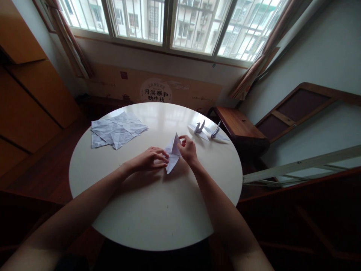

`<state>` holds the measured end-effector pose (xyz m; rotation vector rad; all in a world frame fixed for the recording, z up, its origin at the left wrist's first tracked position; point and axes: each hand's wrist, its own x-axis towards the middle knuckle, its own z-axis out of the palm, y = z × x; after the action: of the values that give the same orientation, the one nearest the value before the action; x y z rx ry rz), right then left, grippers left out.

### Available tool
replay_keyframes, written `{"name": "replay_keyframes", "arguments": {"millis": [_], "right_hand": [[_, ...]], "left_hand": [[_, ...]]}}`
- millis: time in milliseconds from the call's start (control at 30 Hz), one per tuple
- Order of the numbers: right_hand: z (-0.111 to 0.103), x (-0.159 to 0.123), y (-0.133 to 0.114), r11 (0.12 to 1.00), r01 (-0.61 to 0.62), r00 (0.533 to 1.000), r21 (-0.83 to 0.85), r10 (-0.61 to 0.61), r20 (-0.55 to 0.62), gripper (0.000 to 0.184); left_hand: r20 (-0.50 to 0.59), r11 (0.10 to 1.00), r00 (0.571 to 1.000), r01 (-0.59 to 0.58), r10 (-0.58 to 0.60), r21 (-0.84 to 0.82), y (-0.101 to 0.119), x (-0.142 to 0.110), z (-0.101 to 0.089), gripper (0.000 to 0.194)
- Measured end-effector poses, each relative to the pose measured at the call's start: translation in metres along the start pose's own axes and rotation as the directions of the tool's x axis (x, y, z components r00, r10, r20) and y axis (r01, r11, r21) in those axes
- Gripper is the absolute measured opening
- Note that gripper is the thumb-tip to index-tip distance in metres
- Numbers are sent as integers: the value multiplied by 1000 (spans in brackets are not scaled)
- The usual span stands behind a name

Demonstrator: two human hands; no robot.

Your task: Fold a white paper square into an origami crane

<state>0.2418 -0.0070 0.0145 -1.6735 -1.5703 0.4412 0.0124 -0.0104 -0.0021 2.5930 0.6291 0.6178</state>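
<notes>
A partly folded piece of white paper (172, 156) is held between my two hands over the middle of the round white table (146, 210). One pointed flap of it stands up and another corner points down toward me. My left hand (153, 157) grips its left side, fingers closed at the paper's edge. With thumb and curled fingers, my right hand (186, 147) pinches the right side near the upper flap. Two finished paper cranes, one crane (199, 128) and another crane (216, 131), stand farther back on the right with wings spread.
Several creased white sheets (118, 130) lie in an overlapping pile at the table's back left. A wooden stool or bench (238, 122) stands beyond the right edge. Behind are a printed cardboard panel (194, 90) and barred windows (138, 20). An orange cabinet (25, 94) is at left.
</notes>
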Motion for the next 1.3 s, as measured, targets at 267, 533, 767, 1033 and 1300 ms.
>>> {"name": "replay_keyframes", "arguments": {"millis": [267, 533, 767, 1033, 1300], "right_hand": [[0, 6, 9, 981, -70, 997, 181, 73, -11, 15], [0, 11, 19, 960, -120, 993, 252, 114, 37, 14], [1, 10, 24, 982, -106, 994, 159, 102, 36, 31], [4, 11, 21, 996, -60, 996, 71, 55, 69, 21], [5, 4, 19, 968, -24, 995, -251, 48, 91, 28]], "left_hand": [[-3, 999, 1000, -19, 19, -38, 6, 2, -4, 20], [19, 979, 999, -43, 48, -202, 16, 5, -12, 22], [57, 987, 998, 7, 2, -163, 19, 7, -15, 48], [224, 958, 935, 250, -277, 142, 6, 1, -25, 69], [107, 907, 933, 300, -344, 296, -4, -2, -18, 44]]}}
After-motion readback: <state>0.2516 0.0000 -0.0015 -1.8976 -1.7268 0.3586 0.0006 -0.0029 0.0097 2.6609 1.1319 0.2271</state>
